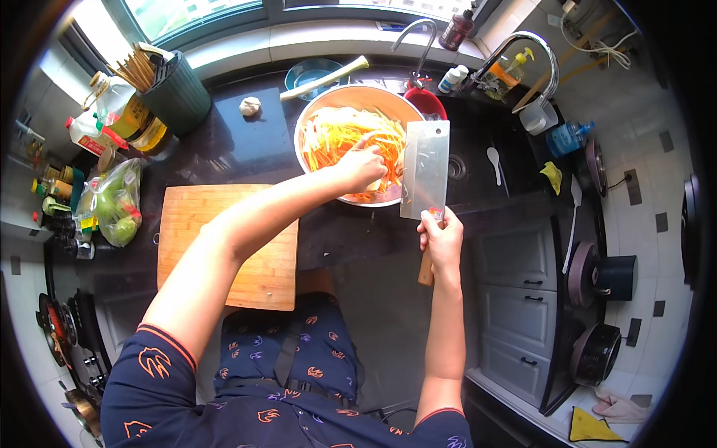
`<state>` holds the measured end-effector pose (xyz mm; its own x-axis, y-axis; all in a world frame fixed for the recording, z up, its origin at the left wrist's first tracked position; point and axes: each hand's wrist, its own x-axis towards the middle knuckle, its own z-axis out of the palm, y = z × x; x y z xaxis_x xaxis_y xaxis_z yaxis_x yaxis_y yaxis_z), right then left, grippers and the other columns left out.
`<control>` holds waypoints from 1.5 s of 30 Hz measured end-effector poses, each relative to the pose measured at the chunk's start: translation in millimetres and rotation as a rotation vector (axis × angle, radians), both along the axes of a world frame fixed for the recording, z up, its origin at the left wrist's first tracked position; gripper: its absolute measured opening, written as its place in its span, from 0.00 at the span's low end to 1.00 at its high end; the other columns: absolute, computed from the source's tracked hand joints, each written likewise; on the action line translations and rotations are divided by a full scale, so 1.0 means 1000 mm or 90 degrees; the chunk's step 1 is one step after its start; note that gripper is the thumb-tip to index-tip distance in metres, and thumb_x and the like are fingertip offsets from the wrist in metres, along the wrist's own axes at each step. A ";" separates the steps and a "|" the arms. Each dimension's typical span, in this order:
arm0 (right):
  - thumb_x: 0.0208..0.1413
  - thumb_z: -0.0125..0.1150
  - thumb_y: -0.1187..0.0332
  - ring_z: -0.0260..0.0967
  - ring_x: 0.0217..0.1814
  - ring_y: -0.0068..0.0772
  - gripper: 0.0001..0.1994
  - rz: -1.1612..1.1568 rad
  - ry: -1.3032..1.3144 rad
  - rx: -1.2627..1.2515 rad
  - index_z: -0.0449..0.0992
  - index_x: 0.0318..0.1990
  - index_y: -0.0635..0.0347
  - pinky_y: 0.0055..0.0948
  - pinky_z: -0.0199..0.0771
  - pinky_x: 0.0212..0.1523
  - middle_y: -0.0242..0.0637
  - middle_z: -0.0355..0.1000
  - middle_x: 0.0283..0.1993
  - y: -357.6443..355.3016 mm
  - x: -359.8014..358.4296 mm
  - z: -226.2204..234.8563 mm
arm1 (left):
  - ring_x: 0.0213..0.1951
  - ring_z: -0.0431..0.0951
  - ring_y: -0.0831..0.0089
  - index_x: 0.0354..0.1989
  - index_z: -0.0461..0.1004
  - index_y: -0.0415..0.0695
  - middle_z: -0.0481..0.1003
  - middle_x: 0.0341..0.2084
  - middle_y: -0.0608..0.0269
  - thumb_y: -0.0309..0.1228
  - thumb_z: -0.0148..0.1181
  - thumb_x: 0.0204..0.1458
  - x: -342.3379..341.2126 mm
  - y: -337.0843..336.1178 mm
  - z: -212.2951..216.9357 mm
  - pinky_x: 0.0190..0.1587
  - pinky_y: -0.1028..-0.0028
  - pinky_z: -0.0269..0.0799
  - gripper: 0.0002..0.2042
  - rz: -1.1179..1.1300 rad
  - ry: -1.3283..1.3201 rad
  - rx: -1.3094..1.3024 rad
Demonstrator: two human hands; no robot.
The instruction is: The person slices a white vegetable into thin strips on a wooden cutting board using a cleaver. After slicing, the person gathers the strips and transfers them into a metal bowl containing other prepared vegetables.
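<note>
A wide bowl [405,107] with a pale rim holds a heap of shredded orange and pale yellow vegetables [340,128], some of them carrot-like. My left hand [361,167] reaches over into the bowl and touches the shreds, its index finger stretched out and the others partly hidden. At the bowl's right edge, my right hand [442,237] grips a cleaver [426,164] by its wooden handle. The broad blade points away from me, with a few thin shreds stuck to it. Under my left forearm lies a wooden cutting board [190,224], at the counter's front edge.
A long pale green stalk [325,78] lies across a blue-green bowl [297,75] behind. A garlic bulb [250,106] sits left of it. A red bowl [429,103] stands by the faucet [429,33]. The sink [478,142] is right; bottles [123,112] and bagged green produce [118,201] line the left.
</note>
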<state>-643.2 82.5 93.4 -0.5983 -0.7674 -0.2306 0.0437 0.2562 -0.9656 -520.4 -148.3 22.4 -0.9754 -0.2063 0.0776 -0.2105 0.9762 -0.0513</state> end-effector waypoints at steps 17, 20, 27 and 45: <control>0.63 0.61 0.70 0.66 0.17 0.15 0.05 -0.010 -0.004 -0.005 0.75 0.36 0.61 0.19 0.64 0.17 0.29 0.72 0.23 0.005 -0.003 -0.003 | 0.54 0.75 0.57 0.49 0.76 0.52 0.78 0.38 0.58 0.30 0.70 0.43 0.016 0.004 0.027 0.69 0.51 0.59 0.21 0.043 0.150 0.227; 0.63 0.61 0.70 0.66 0.17 0.15 0.05 -0.006 -0.004 -0.005 0.75 0.36 0.61 0.19 0.64 0.17 0.30 0.72 0.23 0.002 -0.004 -0.008 | 0.52 0.76 0.53 0.50 0.77 0.47 0.79 0.40 0.52 0.38 0.76 0.41 0.023 -0.001 0.022 0.56 0.56 0.71 0.25 0.090 0.242 0.369; 0.63 0.61 0.70 0.65 0.17 0.15 0.06 -0.020 0.005 -0.019 0.75 0.37 0.62 0.19 0.65 0.17 0.29 0.72 0.24 -0.001 0.003 -0.006 | 0.47 0.80 0.53 0.47 0.79 0.49 0.81 0.40 0.51 0.46 0.75 0.45 0.025 0.012 0.029 0.53 0.55 0.70 0.23 0.168 0.299 0.319; 0.63 0.62 0.69 0.66 0.17 0.15 0.06 0.041 0.033 0.000 0.75 0.37 0.62 0.19 0.65 0.17 0.30 0.73 0.23 -0.010 0.027 -0.008 | 0.60 0.70 0.59 0.49 0.78 0.51 0.77 0.43 0.59 0.41 0.72 0.48 0.087 0.024 0.021 0.66 0.46 0.53 0.20 0.260 0.212 0.250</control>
<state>-616.1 72.7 85.8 -0.5593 -0.8043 -0.2005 -0.0225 0.2565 -0.9663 -433.8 -124.7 43.0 -0.7496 -0.6294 0.2049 -0.5116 0.7473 0.4240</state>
